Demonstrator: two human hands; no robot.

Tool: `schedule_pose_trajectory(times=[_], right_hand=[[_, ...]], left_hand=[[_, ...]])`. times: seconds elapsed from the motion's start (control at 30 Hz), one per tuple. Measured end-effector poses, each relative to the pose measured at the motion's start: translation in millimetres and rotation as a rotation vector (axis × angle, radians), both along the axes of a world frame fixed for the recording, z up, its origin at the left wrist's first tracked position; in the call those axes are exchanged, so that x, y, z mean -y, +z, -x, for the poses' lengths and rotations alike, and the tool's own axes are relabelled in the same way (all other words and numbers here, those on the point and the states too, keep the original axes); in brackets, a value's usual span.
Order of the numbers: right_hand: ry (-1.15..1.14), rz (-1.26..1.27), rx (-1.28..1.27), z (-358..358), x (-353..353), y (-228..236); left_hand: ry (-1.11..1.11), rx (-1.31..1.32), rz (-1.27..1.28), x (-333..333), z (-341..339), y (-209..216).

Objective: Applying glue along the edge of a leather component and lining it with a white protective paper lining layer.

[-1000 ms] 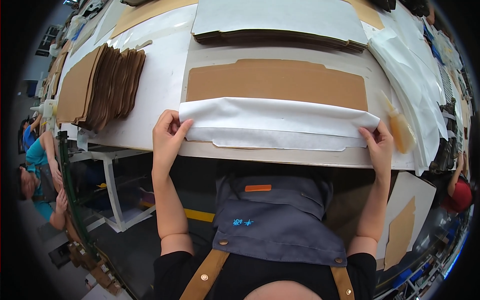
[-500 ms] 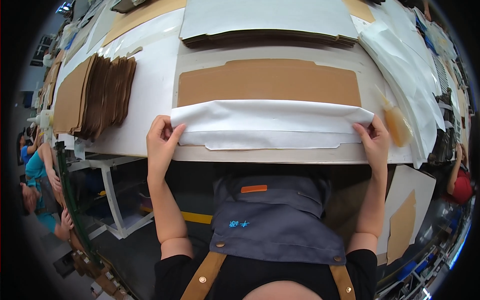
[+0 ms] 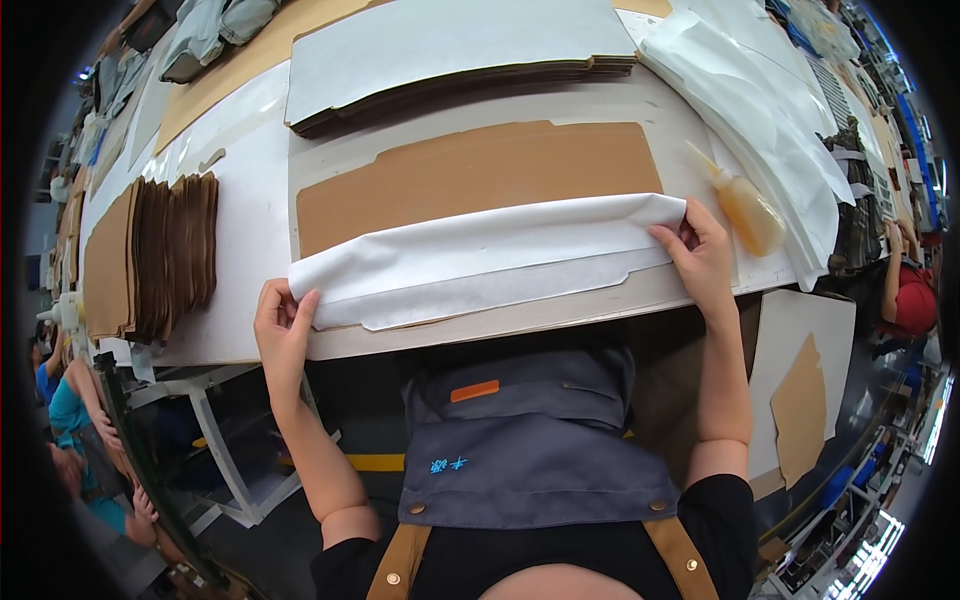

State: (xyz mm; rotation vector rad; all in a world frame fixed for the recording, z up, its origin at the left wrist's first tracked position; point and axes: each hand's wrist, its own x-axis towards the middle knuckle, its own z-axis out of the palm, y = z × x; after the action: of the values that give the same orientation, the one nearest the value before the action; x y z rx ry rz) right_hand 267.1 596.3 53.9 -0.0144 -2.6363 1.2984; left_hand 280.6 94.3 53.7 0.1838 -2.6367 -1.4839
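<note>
A brown cardboard panel [image 3: 480, 170] with stepped edges lies flat on the table in front of me. Across its near half runs a white sheet [image 3: 490, 235], smooth like film or thin leather, its upper edge slightly lifted. A flat pale strip shows along the near side of the sheet. My left hand [image 3: 285, 325] pinches the sheet's left end between thumb and fingers. At the opposite end, my right hand [image 3: 702, 255] holds the right corner in a similar pinch. Close by the right hand lies a clear squeeze bottle [image 3: 750, 215] of amber liquid with a pointed nozzle.
Behind the panel is a stack of white-topped cardboard panels [image 3: 460, 50]. Folded brown cardboard pieces [image 3: 160, 255] stand in a row at left. White sheets [image 3: 750, 110] drape over the right side. Other people sit at far left [image 3: 75, 410] and far right [image 3: 910, 300].
My view has tilted, so the table and everything on it appear slanted and shifted left. Both hands keep their pinch on the ends of the white sheet.
</note>
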Motion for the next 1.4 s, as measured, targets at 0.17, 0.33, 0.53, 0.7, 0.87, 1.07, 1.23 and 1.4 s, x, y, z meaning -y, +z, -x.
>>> schedule_pose_trajectory(times=[0.17,0.33,0.53,0.7,0.87,1.07,1.23,1.4], right_hand=[[0.002,-0.036,-0.027,1,2,2],[0.01,-0.058,-0.032,1,1,2],[0.052,-0.075,-0.059,2,0,4],[0.068,-0.174,-0.065,1,3,7],[-0.072,-0.297,-0.223,-1,16,8],[0.019,-0.376,-0.382,-21,53,24],[0.608,-0.155,-0.322,-22,127,24],[0.873,-0.142,-0.337,-20,195,15]], left_hand=[[-0.014,0.005,-0.013,-1,-1,3],[-0.014,0.013,-0.044,0,0,-1],[-0.019,0.014,-0.033,-3,0,4],[-0.026,0.016,-0.05,5,2,-3],[-0.002,-0.003,-0.001,6,-4,1],[-0.013,-0.013,-0.019,-2,2,3],[0.041,0.054,-0.065,1,-1,0],[0.029,0.027,-0.05,4,-1,-3]])
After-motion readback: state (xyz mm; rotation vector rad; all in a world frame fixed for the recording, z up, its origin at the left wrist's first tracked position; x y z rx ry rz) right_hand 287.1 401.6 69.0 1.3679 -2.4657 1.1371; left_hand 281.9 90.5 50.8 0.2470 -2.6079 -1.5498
